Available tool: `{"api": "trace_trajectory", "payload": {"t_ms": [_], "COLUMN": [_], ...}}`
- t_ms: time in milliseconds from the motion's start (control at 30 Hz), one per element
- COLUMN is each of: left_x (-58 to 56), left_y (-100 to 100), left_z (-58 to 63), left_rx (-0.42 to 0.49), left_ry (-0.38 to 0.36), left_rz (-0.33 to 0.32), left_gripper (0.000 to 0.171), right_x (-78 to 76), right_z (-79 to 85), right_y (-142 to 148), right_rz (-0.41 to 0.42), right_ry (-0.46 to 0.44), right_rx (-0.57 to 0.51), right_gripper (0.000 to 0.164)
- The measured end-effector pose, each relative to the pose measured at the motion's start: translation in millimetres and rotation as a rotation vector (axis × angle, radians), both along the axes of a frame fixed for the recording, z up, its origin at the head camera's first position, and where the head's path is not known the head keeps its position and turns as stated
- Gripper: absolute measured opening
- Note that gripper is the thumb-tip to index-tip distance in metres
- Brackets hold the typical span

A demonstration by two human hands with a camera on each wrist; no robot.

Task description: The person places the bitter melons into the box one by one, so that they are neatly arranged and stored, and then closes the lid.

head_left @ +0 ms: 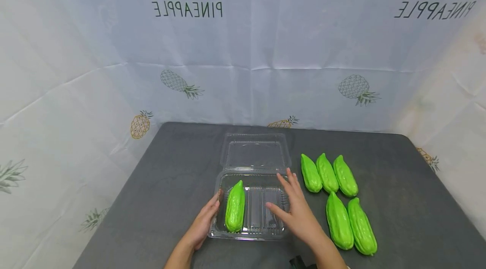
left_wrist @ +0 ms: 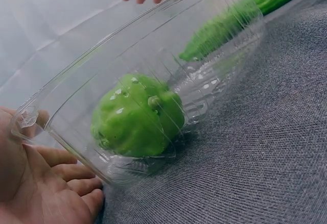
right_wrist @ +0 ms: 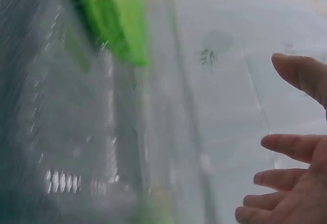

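Note:
A green bitter melon point(head_left: 235, 206) lies lengthwise in the left part of a clear plastic clamshell container point(head_left: 262, 236), whose lid point(head_left: 255, 153) is folded back away from me. My left hand point(head_left: 204, 218) rests against the container's left side, its fingers relaxed along the wall; in the left wrist view the hand point(left_wrist: 48, 178) is right at the container's corner. Above the container's right half hovers my right hand point(head_left: 298, 210), fingers spread and nothing between them. In the right wrist view the container is blurred beside the spread fingers point(right_wrist: 288, 147).
Right of the container, three bitter melons point(head_left: 327, 173) lie side by side, with two more point(head_left: 339, 221) nearer to me. A dark grey cloth covers the table point(head_left: 178, 163). Pineapple-print curtains point(head_left: 250, 41) hang behind and at both sides.

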State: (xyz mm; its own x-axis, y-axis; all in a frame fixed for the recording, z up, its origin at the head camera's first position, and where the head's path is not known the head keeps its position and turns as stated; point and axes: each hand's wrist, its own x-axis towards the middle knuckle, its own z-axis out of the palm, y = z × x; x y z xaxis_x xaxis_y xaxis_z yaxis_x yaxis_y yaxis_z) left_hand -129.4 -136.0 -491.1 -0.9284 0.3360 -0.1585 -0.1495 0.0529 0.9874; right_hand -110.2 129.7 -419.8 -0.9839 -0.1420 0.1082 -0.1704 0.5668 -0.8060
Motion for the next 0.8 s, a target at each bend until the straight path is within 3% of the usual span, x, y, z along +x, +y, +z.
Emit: {"api": "trace_trajectory", "payload": {"t_ms": [367,800], "left_x": [-1.1,-2.9], "left_y": [0,-1], "left_z": [-0.1,-1.5], "left_rx": [0.012,0.002], "left_ry": [-0.005,0.008], "left_rz": [-0.006,-0.034], "left_gripper": [0.065,0.067], "right_x": [0.7,9.2], "right_z": [-18.9,-31.8], "right_y": [34,70], "right_rz": [-0.173,-0.291], "right_ry": [0.234,0.310], "right_rx": [0.092,0.135], "right_gripper": [0.064,0.067]}}
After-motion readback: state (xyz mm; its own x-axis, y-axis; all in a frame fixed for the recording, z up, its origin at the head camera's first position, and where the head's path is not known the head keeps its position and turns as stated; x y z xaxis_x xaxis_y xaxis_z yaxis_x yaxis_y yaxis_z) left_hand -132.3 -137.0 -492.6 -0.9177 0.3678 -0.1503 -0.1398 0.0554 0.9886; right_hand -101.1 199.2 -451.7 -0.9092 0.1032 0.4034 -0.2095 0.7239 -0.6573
